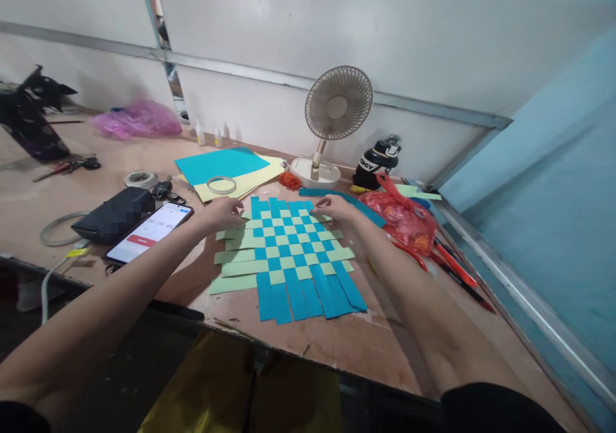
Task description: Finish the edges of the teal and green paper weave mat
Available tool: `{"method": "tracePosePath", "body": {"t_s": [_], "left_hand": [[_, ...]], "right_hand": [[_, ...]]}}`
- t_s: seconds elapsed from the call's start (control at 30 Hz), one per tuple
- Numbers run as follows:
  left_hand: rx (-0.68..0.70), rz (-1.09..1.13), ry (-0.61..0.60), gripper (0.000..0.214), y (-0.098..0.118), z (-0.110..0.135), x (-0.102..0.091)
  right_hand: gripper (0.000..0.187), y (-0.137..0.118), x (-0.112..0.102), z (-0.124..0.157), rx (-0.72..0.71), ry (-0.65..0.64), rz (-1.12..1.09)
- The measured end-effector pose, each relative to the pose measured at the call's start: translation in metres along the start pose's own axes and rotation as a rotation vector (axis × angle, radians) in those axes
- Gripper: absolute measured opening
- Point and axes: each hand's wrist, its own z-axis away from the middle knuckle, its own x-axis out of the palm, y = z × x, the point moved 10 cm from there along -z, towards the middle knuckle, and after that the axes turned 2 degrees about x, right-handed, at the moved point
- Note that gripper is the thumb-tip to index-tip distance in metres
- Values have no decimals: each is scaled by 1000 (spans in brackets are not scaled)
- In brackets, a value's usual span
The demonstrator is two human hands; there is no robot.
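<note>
The open left hand and open right hand grip nothing, resting on a flat mat of woven blue and green paper strips, maybe to keep it still.

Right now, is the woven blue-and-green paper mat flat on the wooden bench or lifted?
Flat: the woven mat lies spread on the bench; left hand and right hand sit at its far edge.

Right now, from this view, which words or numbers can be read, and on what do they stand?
The phone screen reads "00:29:46"; lettering on the black bottle is too blurred to read; labels on the small white bottles are too small.
</note>
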Motion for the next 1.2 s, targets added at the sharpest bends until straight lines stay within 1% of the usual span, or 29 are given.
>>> {"method": "tracePosePath", "body": {"t_s": [0.1,0.17,0.27,0.33,0.4,0.47,0.63,0.7,0.8,0.87,0.9,0.97,1.03,1.1,1.17,1.2], "left_hand": [[-43,23,-7,48,-3,-2,0],[-58,33,3,47,-3,-3,-3],[-51,72,13,43,0,-3,-6],[-28,110,10,37,6,-4,-7],[-2,142,16,33,14,-6,-9],[19,155,48,32,24,-11,-13],[77,97,193,28,51,-27,-28],[105,56,254,34,58,-29,-31],[158,4,317,48,66,-22,-28],[246,-44,273,50,76,-12,-16],[308,-74,213,53,83,-5,-6],[430,-122,53,61,96,13,19],[530,-134,-94,65,107,33,43],[597,-160,-158,67,115,50,59],[626,-199,-185,69,118,60,72],[640,-213,-199,69,119,64,77]], "right_hand": [[35,1,9,-1,12,-55,-55],[35,-1,12,1,-2,-82,-98],[37,-7,8,8,-41,-100,-147],[38,-9,-1,15,-66,-79,-159],[39,-7,-16,22,-82,-20,-155],[40,-1,-33,26,-90,64,-138],[35,13,-71,30,-106,273,-65],[33,15,-82,34,-110,351,-30],[40,7,-91,52,-164,487,110],[46,-7,-83,73,-251,513,265],[49,-13,-74,83,-303,478,331],[54,-22,-47,105,-391,348,409],[61,-23,-19,126,-439,220,487],[66,-20,7,143,-473,110,586],[68,-12,33,152,-477,-40,672],[68,-7,40,154,-463,-97,697]]}}
